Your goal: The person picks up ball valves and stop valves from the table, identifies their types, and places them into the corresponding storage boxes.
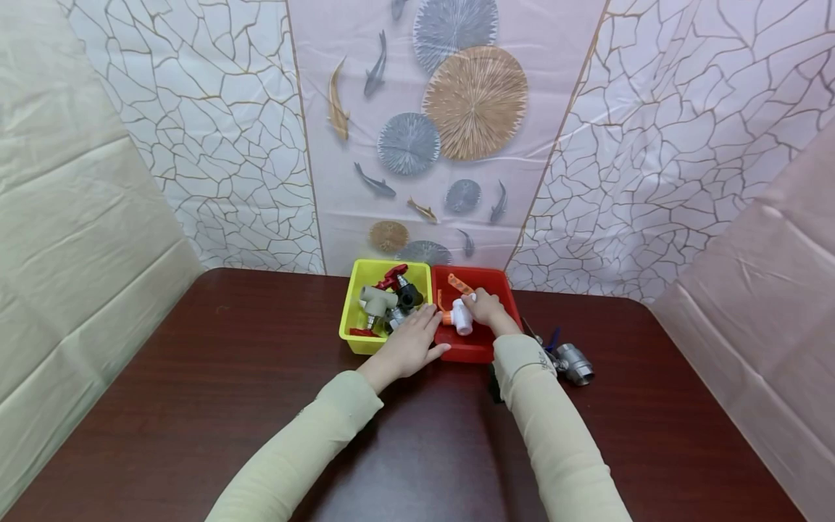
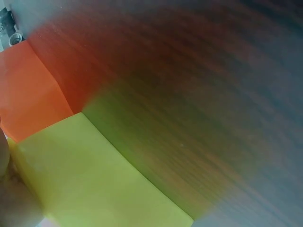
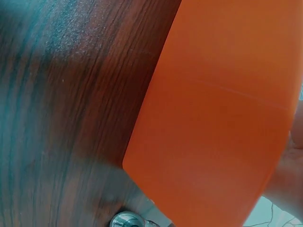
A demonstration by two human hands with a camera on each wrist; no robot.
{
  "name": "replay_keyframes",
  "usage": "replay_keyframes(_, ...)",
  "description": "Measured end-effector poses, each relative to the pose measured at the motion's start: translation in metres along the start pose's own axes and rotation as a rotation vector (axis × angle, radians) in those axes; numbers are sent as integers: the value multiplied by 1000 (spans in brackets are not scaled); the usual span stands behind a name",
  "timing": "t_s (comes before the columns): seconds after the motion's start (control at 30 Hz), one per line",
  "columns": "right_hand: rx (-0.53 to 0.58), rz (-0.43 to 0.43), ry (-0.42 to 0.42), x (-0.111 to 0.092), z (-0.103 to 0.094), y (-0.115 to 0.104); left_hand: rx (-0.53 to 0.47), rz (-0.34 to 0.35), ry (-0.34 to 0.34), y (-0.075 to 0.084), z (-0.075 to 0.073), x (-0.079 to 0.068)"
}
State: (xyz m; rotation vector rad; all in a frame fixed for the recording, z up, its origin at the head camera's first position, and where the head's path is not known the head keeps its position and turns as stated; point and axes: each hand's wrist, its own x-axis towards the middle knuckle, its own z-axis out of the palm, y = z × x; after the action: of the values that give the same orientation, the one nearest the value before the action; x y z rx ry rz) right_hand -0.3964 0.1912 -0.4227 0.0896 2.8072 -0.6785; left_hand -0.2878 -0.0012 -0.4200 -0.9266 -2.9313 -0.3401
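In the head view a yellow bin (image 1: 352,324) and a red bin (image 1: 479,354) stand side by side. My left hand (image 1: 411,344) rests on their near rims where they meet, its fingers fairly straight and its thumb spread toward the red bin. My right hand (image 1: 488,309) reaches into the red bin and holds a white plastic ball valve (image 1: 462,317) with orange parts; its fingertips are partly hidden. Another orange handle (image 1: 460,283) lies behind it. The yellow bin holds several valves, among them a grey one (image 1: 377,301) and a black one (image 1: 409,293) with red handles.
Right of the red bin, partly behind the right sleeve, lie a metal ball valve (image 1: 575,364) and a blue handle (image 1: 554,338). A black piece (image 1: 496,386) shows beside that sleeve. The dark wooden table (image 1: 196,391) meets a patterned cloth wall (image 1: 248,145) behind the bins.
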Motion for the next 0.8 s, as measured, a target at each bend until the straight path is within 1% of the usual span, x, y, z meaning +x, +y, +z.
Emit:
replay_keyframes(0.03,10,-35,51,17,8,12,1,3,6,0,0,0)
replay_keyframes(0.1,21,-45,94,32,14,21,2,5,7,0,1,0)
replay_keyframes(0.13,24,-47,113,35,15,22,3,6,8,0,1,0)
replay_keyframes(0.17,43,-37,124,33,15,21,2,7,9,-1,1,1)
replay_keyframes(0.23,73,-23,143,23,11,14,0,9,11,-1,2,1)
replay_keyframes(0.27,80,13,119,7,4,2,0,10,12,-2,2,1)
replay_keyframes(0.37,89,-11,155,-21,-4,-11,4,7,13,-3,3,2)
replay_keyframes(0.47,101,-39,242,-38,-6,-19,13,-2,7,-3,4,2)
replay_keyframes(0.53,143,-14,308,-45,-7,-24,16,-6,7,-3,4,2)
replay_keyframes(0.63,200,51,402,-49,-6,-29,16,0,17,-3,4,2)
replay_keyframes(0.73,173,85,425,-50,-4,-33,13,5,19,-2,4,2)
replay_keyframes(0.8,119,71,414,-49,-3,-36,14,1,15,-2,5,1)
